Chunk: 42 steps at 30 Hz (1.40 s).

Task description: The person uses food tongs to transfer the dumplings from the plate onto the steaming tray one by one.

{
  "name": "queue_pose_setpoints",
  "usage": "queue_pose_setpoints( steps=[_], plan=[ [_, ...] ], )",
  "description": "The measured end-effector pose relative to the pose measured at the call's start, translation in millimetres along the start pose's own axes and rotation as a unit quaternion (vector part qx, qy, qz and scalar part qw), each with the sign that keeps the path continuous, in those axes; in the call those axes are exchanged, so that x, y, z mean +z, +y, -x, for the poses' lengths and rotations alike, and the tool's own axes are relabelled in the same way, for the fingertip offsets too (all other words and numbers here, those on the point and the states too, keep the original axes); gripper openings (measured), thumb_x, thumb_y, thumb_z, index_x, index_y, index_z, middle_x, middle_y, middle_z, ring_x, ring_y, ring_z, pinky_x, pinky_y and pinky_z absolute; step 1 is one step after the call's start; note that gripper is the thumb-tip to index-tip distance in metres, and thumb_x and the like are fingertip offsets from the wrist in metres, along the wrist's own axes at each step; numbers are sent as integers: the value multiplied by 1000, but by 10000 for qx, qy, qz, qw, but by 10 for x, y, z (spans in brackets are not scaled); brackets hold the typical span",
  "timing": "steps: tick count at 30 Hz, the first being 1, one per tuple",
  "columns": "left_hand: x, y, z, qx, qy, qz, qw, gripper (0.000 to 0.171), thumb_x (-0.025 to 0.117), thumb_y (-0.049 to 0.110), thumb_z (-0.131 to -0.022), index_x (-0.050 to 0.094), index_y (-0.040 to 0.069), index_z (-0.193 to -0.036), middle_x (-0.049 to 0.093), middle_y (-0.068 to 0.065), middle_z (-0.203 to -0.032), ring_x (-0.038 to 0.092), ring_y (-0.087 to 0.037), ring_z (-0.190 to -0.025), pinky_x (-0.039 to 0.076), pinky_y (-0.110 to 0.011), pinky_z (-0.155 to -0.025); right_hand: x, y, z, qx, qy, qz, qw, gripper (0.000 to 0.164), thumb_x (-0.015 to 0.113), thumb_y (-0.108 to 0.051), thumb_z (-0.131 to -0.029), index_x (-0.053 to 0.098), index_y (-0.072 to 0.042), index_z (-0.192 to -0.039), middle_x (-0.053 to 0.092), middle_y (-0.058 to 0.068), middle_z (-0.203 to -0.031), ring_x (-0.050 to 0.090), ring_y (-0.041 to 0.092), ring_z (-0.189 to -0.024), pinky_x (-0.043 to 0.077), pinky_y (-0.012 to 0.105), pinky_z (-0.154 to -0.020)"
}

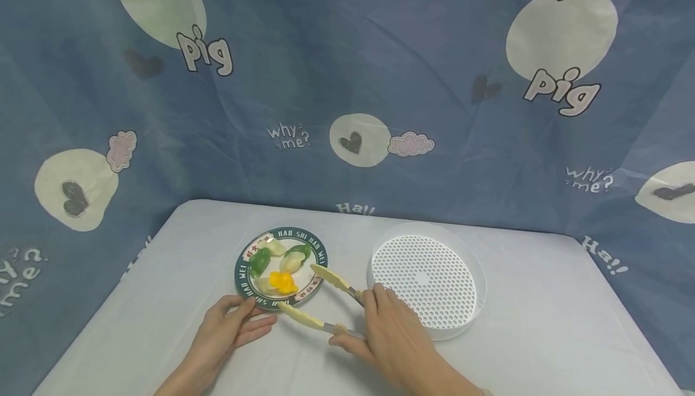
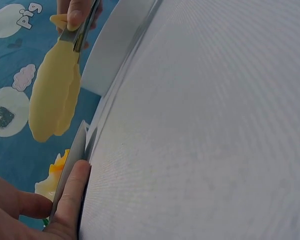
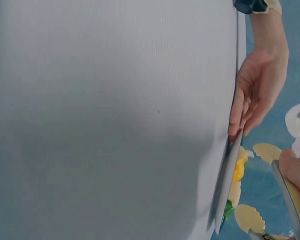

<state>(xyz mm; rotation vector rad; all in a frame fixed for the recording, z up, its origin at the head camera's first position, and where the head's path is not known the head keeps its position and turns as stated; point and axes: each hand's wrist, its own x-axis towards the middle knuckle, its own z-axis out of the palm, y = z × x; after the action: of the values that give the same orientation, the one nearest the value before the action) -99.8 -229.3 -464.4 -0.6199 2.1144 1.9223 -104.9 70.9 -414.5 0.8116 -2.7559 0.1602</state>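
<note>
My left hand (image 1: 225,329) pinches the near left rim of a round plate (image 1: 241,281) with a green lettered border, thumb on top and fingers underneath. The plate bears several dumpling-shaped pieces: a green and white one (image 1: 293,260), a green one (image 1: 260,261), pale ones and a bright yellow one (image 1: 283,282). In my right hand (image 1: 396,335) is a pair of tongs (image 1: 304,319) with pale yellow scalloped tips. Its jaws are spread apart and hold nothing; one tip overlaps the plate's right side in the head view, the other its near rim.
Right of the plate, behind my right hand, lies a round white steamer tray (image 1: 423,279) with a perforated base and a raised wall. A white cloth covers the table (image 1: 532,305). A blue printed curtain (image 1: 304,70) hangs behind and at the sides.
</note>
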Motion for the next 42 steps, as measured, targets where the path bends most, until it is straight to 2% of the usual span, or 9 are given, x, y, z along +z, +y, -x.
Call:
queue_pose_setpoints(
  steps=[6, 8, 15, 22, 27, 33, 42],
  plan=[
    [-1, -3, 7, -32, 4, -8, 10000, 51, 43, 28, -109, 32, -11, -141, 68, -27, -121, 78, -27, -99, 69, -35, -85, 21, -22, -69, -28, -226, 183, 9996, 81, 45, -84, -87, 62, -10, -115, 50, -3, -86, 47, 12, -76, 53, 26, -64],
    [-4, 1, 10, -30, 12, -19, 10000, 52, 43, 28, -109, 31, -11, -141, 67, -27, -122, 78, -27, -99, 69, -35, -85, 31, -31, -95, -23, -244, 267, 9993, 82, 44, -84, -87, 62, -10, -115, 51, -2, -86, 49, 13, -76, 56, 30, -65],
    [-4, 10, 3, -46, -15, -6, 10000, 52, 44, 27, -109, 30, -11, -142, 67, -27, -122, 78, -27, -99, 70, -36, -85, 65, -45, -168, -17, -196, 461, 9987, 78, 45, -83, -87, 62, -9, -106, 38, -4, -76, 36, 11, -66, 42, 23, -55],
    [3, 6, -4, 1, -4, -52, 10000, 51, 44, 27, -109, 31, -10, -142, 68, -26, -119, 78, -26, -99, 70, -35, -84, 89, -37, -219, -138, -15, 498, 9987, 72, 49, -78, -89, 62, -9, -103, 42, -3, -76, 37, 11, -63, 41, 22, -53],
    [5, 11, 3, -22, 40, -87, 10000, 50, 44, 29, -109, 33, -9, -140, 69, -24, -118, 78, -26, -99, 70, -35, -84, 79, -55, -274, -215, -110, 500, 9985, 68, 50, -77, -89, 62, -12, -103, 45, -4, -77, 39, 10, -64, 38, 21, -52],
    [0, 8, 8, -25, 27, -90, 10000, 48, 45, 29, -108, 35, -7, -138, 69, -24, -119, 78, -26, -100, 70, -35, -85, 70, -108, -337, -257, -313, 446, 9982, 67, 50, -77, -89, 63, -13, -106, 44, -5, -77, 36, 9, -63, 30, 19, -50],
    [1, 2, 11, -63, 57, -92, 9999, 47, 44, 28, -108, 35, -7, -138, 69, -24, -119, 78, -26, -100, 70, -35, -85, 81, -163, -385, -326, -366, 539, 9973, 67, 46, -77, -91, 63, -14, -106, 45, -5, -78, 37, 10, -64, 30, 19, -51]
  ],
)
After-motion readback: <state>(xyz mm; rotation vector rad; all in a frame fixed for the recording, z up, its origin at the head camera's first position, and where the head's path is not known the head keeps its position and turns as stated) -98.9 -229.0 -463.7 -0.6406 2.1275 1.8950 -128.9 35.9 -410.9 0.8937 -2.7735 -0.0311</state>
